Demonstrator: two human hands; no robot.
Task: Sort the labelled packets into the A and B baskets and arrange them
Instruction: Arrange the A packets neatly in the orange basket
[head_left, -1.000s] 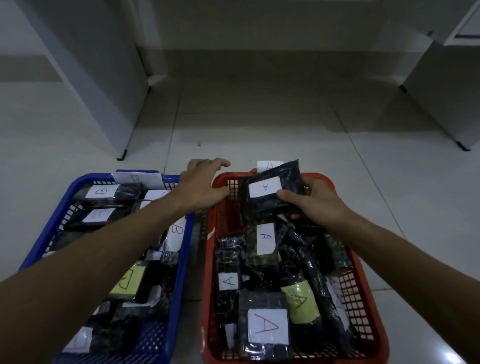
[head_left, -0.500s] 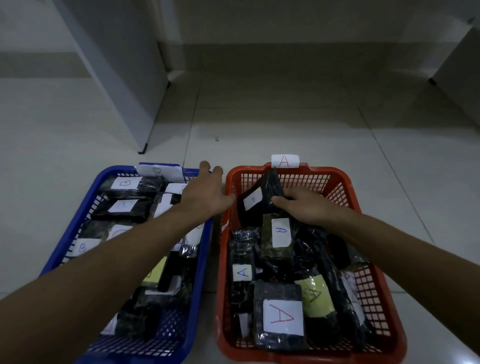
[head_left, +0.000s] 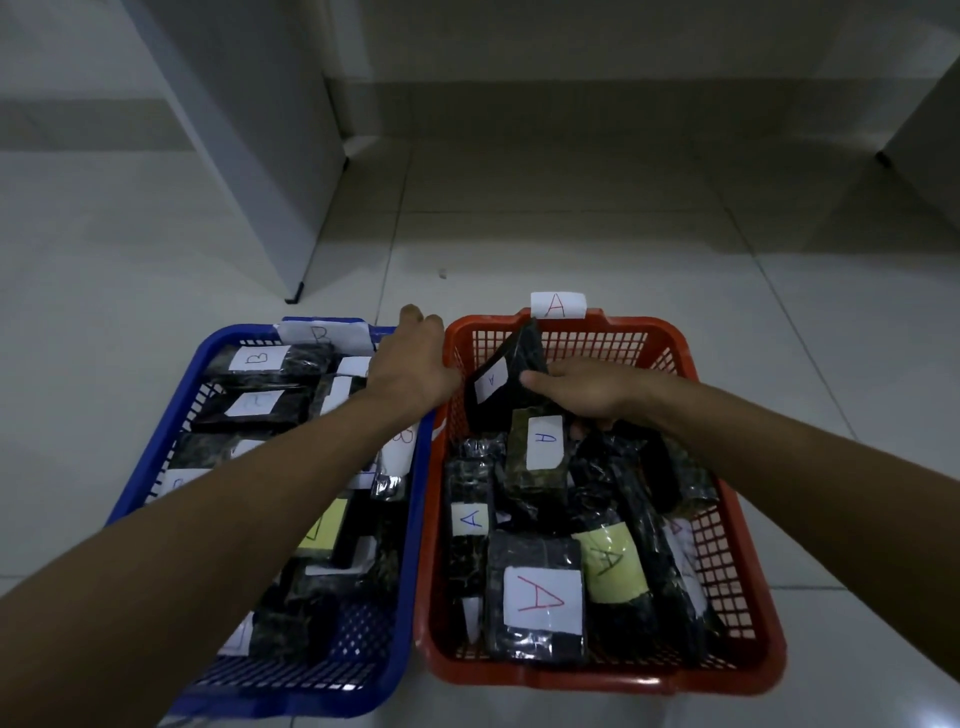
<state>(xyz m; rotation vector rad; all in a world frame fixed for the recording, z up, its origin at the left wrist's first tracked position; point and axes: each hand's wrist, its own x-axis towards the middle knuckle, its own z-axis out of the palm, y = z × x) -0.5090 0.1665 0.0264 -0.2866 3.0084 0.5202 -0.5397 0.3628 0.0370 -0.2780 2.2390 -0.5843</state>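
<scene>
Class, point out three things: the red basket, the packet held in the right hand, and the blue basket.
red basket (head_left: 649, 325): head view, far rim.
held packet (head_left: 506, 384): head view, dark wrapper beside its label.
blue basket (head_left: 410, 545): head view, right rim.

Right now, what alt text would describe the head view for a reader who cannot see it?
The right hand holds a dark packet labelled A tilted at the far end of the red basket, which is full of A packets. The left hand rests where that basket meets the blue basket of B packets.
</scene>
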